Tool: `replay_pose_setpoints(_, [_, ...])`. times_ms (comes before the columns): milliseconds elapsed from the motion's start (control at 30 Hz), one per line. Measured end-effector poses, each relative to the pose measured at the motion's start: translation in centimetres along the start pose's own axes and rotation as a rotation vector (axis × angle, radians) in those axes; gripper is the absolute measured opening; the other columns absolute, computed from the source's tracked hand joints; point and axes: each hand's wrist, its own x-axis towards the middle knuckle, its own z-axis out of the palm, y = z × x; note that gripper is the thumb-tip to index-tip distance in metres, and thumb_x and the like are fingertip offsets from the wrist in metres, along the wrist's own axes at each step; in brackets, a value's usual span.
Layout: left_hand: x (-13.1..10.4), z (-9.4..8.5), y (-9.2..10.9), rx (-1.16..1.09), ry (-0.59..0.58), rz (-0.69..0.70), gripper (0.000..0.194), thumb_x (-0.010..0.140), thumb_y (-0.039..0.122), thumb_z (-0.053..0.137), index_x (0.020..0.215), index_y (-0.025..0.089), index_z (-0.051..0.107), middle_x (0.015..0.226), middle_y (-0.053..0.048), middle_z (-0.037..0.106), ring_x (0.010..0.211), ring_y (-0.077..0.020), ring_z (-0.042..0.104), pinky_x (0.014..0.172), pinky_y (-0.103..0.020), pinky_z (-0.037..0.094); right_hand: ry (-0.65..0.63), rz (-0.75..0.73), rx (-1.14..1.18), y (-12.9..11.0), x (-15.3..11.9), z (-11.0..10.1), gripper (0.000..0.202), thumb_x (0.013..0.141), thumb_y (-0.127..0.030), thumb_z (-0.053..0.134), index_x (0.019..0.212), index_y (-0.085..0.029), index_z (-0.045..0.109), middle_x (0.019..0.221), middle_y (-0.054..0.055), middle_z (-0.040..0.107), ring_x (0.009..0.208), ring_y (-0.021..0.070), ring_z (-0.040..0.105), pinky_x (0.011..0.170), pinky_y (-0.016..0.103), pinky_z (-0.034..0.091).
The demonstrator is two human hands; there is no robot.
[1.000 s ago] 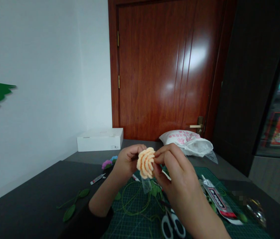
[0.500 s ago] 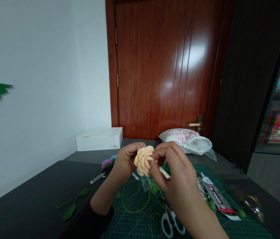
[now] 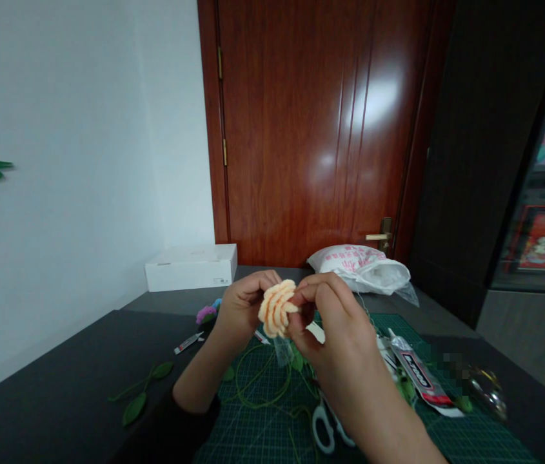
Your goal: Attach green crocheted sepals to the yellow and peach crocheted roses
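Note:
A peach-coloured crocheted flower (image 3: 276,310) with layered, ruffled petals is held up above the green cutting mat (image 3: 253,428). My left hand (image 3: 243,306) grips it from the left and behind, its fingertips partly hidden by the petals. On the other side, my right hand (image 3: 333,316) pinches the petals at the flower's right edge between thumb and fingers. Beneath the hands lie loops of green yarn (image 3: 257,403) and a pair of scissors with pale handles (image 3: 323,428), partly covered by my right forearm.
A large glue tube (image 3: 420,374) lies on the mat at right; a small tube (image 3: 188,343) is at left. Green leaves (image 3: 135,409) rest on the dark table. Purple crocheted flower (image 3: 205,314), white box (image 3: 191,269) and white plastic bag (image 3: 359,267) stand farther back.
The flower has turned a little in my fingers, its petals now showing more from the side. Both hands keep hold of it. The view has shifted slightly.

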Motion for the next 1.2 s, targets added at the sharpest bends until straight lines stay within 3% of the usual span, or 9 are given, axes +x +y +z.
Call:
replay_pose_setpoints(467, [-0.4,0.8,0.0,0.008,0.081,-0.195,0.024,0.071,0.026,0.078,0.061,0.016,0.058,0.069,0.001,0.056,0.065,-0.0141,0.050,0.061,-0.025,0.042,0.022,0.031,-0.010,-0.1,0.3,-0.5,0.014,0.084,-0.003,0.058,0.088,-0.017,0.058,0.091,0.005,0.060,0.078,0.0153,0.060,0.070,0.030,0.052])
replay_pose_setpoints(633, [-0.2,0.4,-0.6,0.014,0.053,-0.143,0.031,0.071,0.025,0.078,0.057,0.016,0.052,0.065,0.002,0.052,0.065,-0.0134,0.048,0.062,-0.024,0.042,0.019,0.018,-0.016,0.2,0.3,-0.2,0.015,0.084,-0.003,0.058,0.088,-0.017,0.057,0.090,0.005,0.060,0.077,0.0152,0.060,0.069,0.030,0.052])
replay_pose_setpoints(767, [-0.2,0.0,-1.2,0.050,0.067,-0.128,0.020,0.074,0.022,0.076,0.063,0.015,0.061,0.071,0.000,0.055,0.069,-0.0140,0.049,0.064,-0.025,0.042,0.013,0.009,-0.009,0.6,0.3,-0.2,0.015,0.086,-0.003,0.056,0.087,-0.018,0.056,0.090,0.005,0.060,0.081,0.0166,0.060,0.072,0.032,0.053])
replay_pose_setpoints(833, [-0.2,-0.1,-1.3,0.023,0.110,-0.139,0.015,0.074,0.021,0.076,0.067,0.015,0.064,0.074,-0.001,0.057,0.071,-0.0145,0.051,0.065,-0.025,0.044,-0.013,0.008,-0.011,1.0,0.5,-0.5,0.015,0.085,-0.007,0.060,0.096,-0.018,0.057,0.099,0.007,0.060,0.089,0.0199,0.060,0.076,0.036,0.054])
replay_pose_setpoints(867, [-0.2,0.0,-1.3,0.005,0.136,-0.145,0.013,0.074,0.021,0.076,0.069,0.015,0.065,0.075,-0.001,0.058,0.072,-0.0148,0.052,0.066,-0.025,0.044,-0.038,0.005,-0.007,1.2,0.5,-0.7,0.027,0.083,-0.011,0.066,0.108,-0.018,0.056,0.108,0.010,0.059,0.097,0.0227,0.059,0.080,0.039,0.054])
replay_pose_setpoints(933, [-0.3,0.0,-1.0,-0.021,0.162,-0.155,0.012,0.074,0.021,0.076,0.071,0.015,0.066,0.075,-0.001,0.058,0.072,-0.0149,0.053,0.067,-0.026,0.045,-0.118,-0.001,0.028,1.7,0.6,-0.9,0.072,0.074,-0.018,0.077,0.136,-0.019,0.041,0.129,0.015,0.050,0.112,0.0281,0.055,0.086,0.044,0.054])
replay_pose_setpoints(1000, [-0.4,0.2,-0.6,-0.030,0.148,-0.150,0.015,0.073,0.021,0.077,0.068,0.015,0.064,0.072,-0.001,0.057,0.069,-0.0144,0.052,0.065,-0.025,0.045,-0.208,0.009,0.092,2.1,0.7,-0.7,0.097,0.069,-0.015,0.080,0.148,-0.023,0.025,0.136,0.015,0.046,0.118,0.0286,0.052,0.092,0.045,0.052])
replay_pose_setpoints(1067, [-0.4,0.4,-0.2,-0.024,0.112,-0.149,0.018,0.073,0.020,0.076,0.063,0.015,0.062,0.070,-0.001,0.057,0.066,-0.0141,0.051,0.062,-0.025,0.044,-0.241,0.017,0.137,2.3,0.7,-0.2,0.085,0.072,-0.006,0.072,0.145,-0.025,0.032,0.129,0.011,0.051,0.116,0.0258,0.055,0.095,0.044,0.051])
replay_pose_setpoints(1200, [-0.4,0.5,-0.1,0.033,0.081,-0.144,0.020,0.074,0.017,0.074,0.061,0.016,0.058,0.069,-0.001,0.057,0.066,-0.0146,0.051,0.061,-0.025,0.042,-0.180,0.013,0.119,2.5,0.7,0.8,0.047,0.071,0.002,0.059,0.112,-0.021,0.055,0.105,0.006,0.059,0.097,0.0217,0.061,0.083,0.036,0.053])
